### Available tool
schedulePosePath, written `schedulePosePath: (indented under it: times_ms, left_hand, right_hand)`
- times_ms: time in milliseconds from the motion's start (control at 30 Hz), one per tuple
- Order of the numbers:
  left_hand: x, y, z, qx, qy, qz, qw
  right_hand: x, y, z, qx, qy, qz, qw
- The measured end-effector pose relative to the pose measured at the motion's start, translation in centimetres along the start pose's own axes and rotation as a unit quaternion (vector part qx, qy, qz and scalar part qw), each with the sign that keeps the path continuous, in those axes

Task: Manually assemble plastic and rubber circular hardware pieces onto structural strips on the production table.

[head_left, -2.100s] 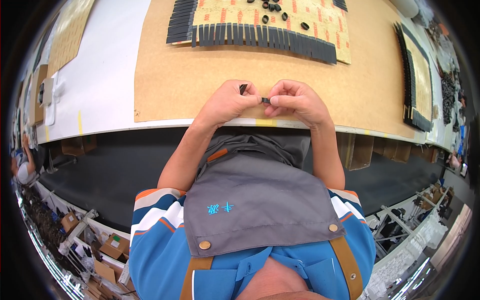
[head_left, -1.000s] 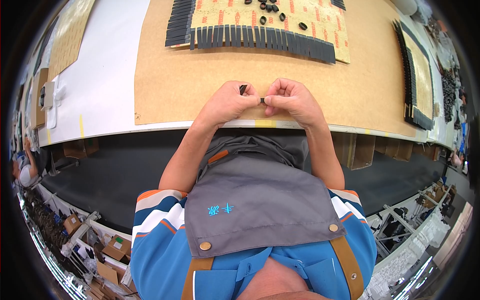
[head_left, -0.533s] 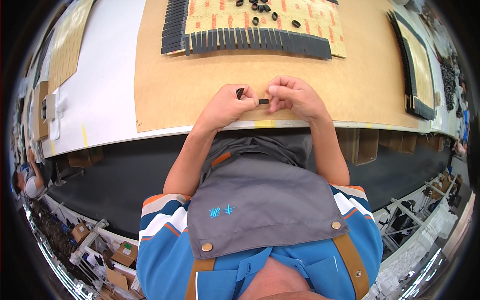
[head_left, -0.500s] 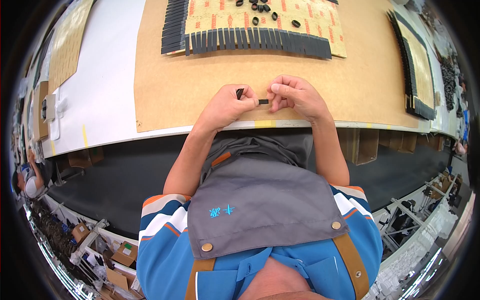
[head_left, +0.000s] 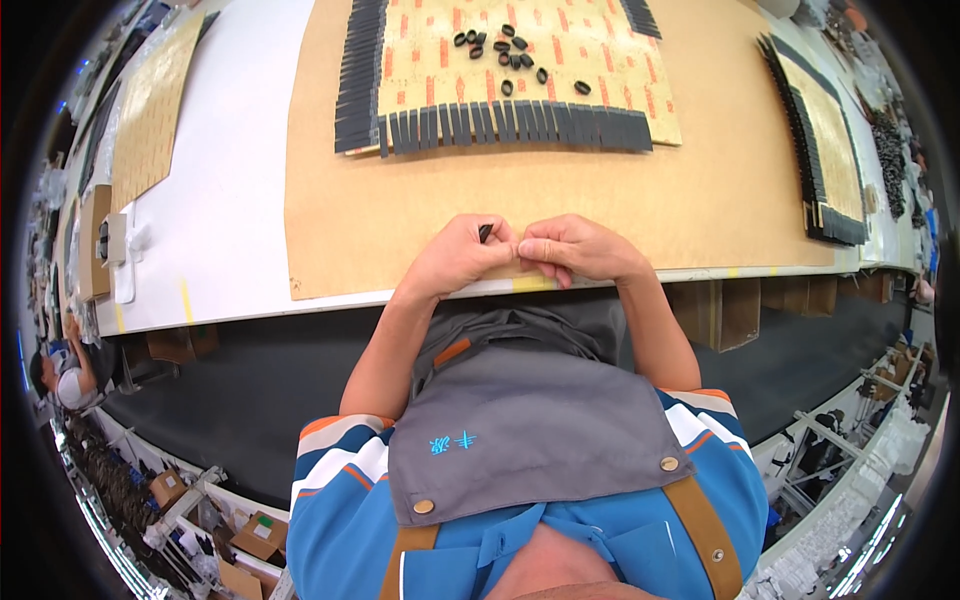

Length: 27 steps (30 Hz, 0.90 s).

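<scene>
Above the near edge of the table, my left hand [head_left: 465, 258] is closed round a small black strip [head_left: 486, 232], one end of which shows above the curled fingers. My right hand [head_left: 585, 247] meets it fingertip to fingertip, its thumb and forefinger pinched together. What lies between the two pinches is covered by the fingers. Beyond my hands lies a yellowish board [head_left: 440, 75] with red print, edged with rows of dark strips [head_left: 515, 125]. Several small black rings [head_left: 515, 60] are scattered on that board.
A brown sheet [head_left: 360, 200] covers the middle of the white table [head_left: 230, 170]. Another strip-edged board [head_left: 825, 140] lies at the right, and a yellowish board [head_left: 155, 120] at the left. Cardboard boxes [head_left: 738, 312] sit under the table edge. Another person [head_left: 72, 375] is at far left.
My right fingers have closed in on the left fingertips, covering the strip end that stuck out between the hands. The view has shifted, so the table and hands appear lower.
</scene>
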<state>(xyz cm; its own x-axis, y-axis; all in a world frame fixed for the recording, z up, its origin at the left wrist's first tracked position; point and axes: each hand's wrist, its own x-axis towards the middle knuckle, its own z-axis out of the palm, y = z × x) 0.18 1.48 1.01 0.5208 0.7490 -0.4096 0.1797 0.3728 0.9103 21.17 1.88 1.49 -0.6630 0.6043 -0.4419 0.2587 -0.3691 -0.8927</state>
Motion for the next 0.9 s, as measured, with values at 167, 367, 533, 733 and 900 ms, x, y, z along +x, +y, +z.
schedulePosePath:
  times_ms: [167,367,533,733,900]
  left_hand:
    - [-0.5,0.6,-0.4,-0.044,-0.029,-0.016,0.999]
    - [-0.8,0.6,-0.1,-0.216,0.008,-0.031,0.976]
    - [-0.4,-0.8,-0.1,-0.306,0.035,0.041,0.951]
    - [0.3,-1.0,2.0,-0.397,0.083,0.163,0.899]
    - [1.2,-1.2,2.5,-0.384,0.014,0.165,0.908]
  right_hand:
    - [0.4,0.4,1.3,0.029,0.101,-0.052,0.993]
    - [4.3,-3.1,-4.4,-0.189,0.382,-0.171,0.889]
    - [4.7,-5.8,-5.5,-0.223,0.426,-0.133,0.867]
    - [2.0,-3.0,3.1,-0.134,0.230,-0.149,0.952]
    - [2.6,-1.0,4.5,-0.051,0.293,-0.132,0.946]
